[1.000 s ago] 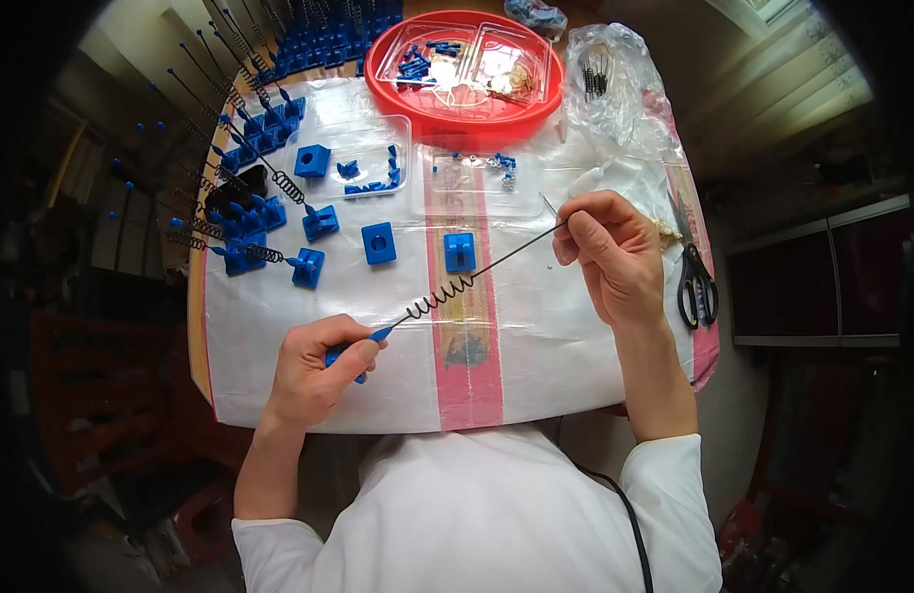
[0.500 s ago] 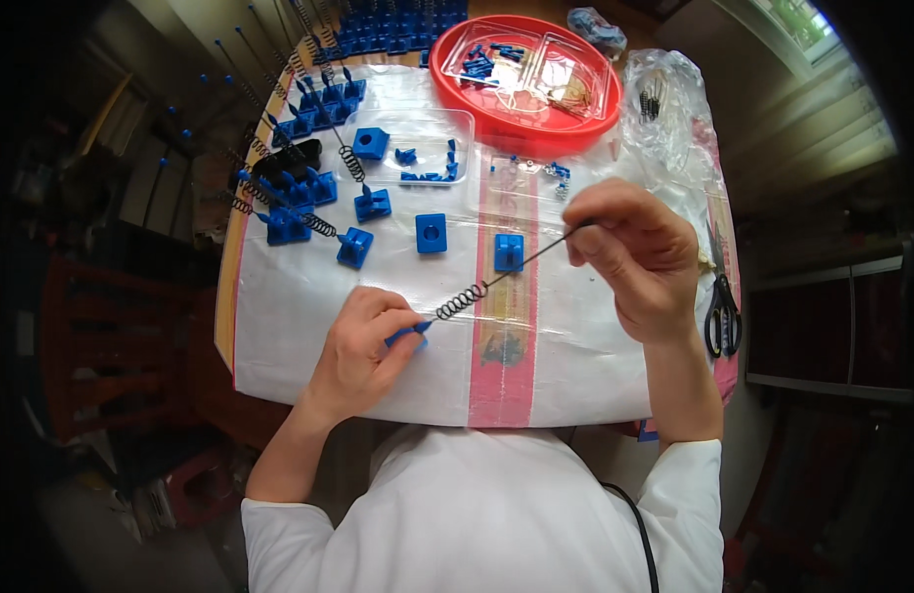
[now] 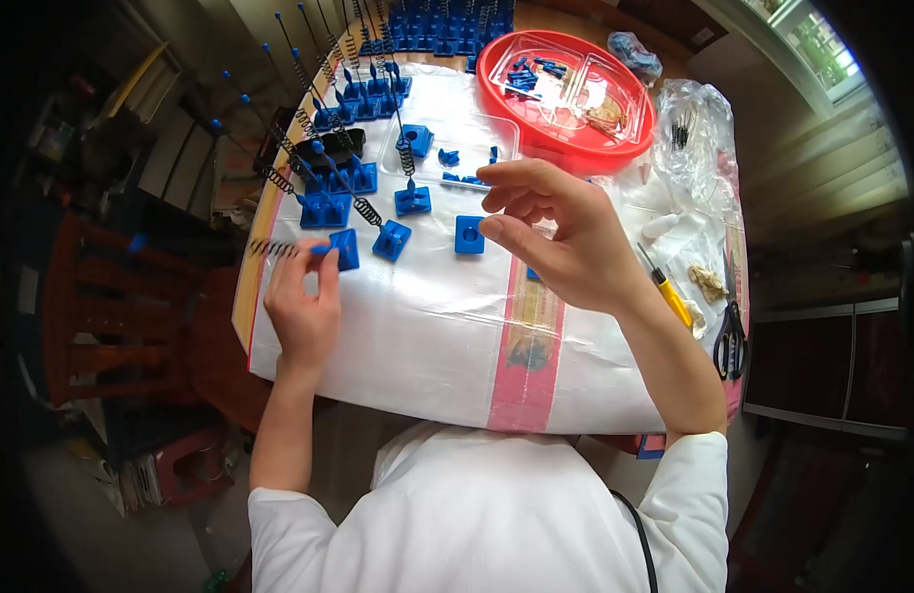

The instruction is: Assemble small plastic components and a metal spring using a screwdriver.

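Between the thumb and fingers of my left hand [image 3: 304, 311] is a blue spring-rod piece: a square blue base [image 3: 347, 249] with a black coil spring [image 3: 275, 249] pointing left to a blurred blue tip. This piece is over the left part of the table, close to other standing spring-rod pieces [image 3: 325, 208]. My right hand [image 3: 565, 232] hovers at centre right, fingers apart and holding nothing. Left of its thumb lies a square blue block with a round hole [image 3: 469, 235]. Under that hand a blue piece [image 3: 532, 273] is mostly hidden.
A clear plastic tray [image 3: 388, 148] with small blue parts lies behind. The red oval basin [image 3: 625, 143] stands at the far right. On the right are a yellow-handled screwdriver [image 3: 674, 301], black scissors [image 3: 731, 341] and a plastic bag [image 3: 699, 119]. More blue-based spring rods [image 3: 358, 104] stand far left.
My left hand has moved left and away from me with the spring-rod piece. My right hand has let go of the rod's end, opened and moved left. The view has shifted slightly.
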The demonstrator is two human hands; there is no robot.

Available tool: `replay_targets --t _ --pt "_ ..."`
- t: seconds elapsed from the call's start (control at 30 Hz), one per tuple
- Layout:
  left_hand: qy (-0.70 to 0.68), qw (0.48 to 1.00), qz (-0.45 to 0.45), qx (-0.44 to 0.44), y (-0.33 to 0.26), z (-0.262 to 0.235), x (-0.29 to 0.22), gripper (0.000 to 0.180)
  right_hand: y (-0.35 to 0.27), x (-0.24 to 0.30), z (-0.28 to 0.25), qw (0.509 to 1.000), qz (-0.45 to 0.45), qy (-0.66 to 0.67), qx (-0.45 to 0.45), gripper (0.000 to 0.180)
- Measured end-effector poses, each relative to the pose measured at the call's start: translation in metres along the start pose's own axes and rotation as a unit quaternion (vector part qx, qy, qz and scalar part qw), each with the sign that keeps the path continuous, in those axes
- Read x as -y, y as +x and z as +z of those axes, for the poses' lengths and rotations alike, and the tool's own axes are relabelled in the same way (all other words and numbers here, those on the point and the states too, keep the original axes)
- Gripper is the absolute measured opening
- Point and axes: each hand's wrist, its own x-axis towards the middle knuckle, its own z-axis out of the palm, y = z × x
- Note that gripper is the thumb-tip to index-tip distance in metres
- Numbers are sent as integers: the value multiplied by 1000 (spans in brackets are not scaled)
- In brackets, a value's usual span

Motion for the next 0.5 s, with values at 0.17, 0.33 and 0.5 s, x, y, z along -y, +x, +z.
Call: replay_targets --t 0.17,0.33,0.5 --pt "-45 997 -14 64 30 23 17 10 8 -22 8 990 35 -126 47 33" --pt "11 993 7 113 38 41 32 13 -1 -33 17 986 11 -147 79 30" --pt "20 995 16 100 47 61 38 14 -5 -32 24 984 3 -148 96 29"
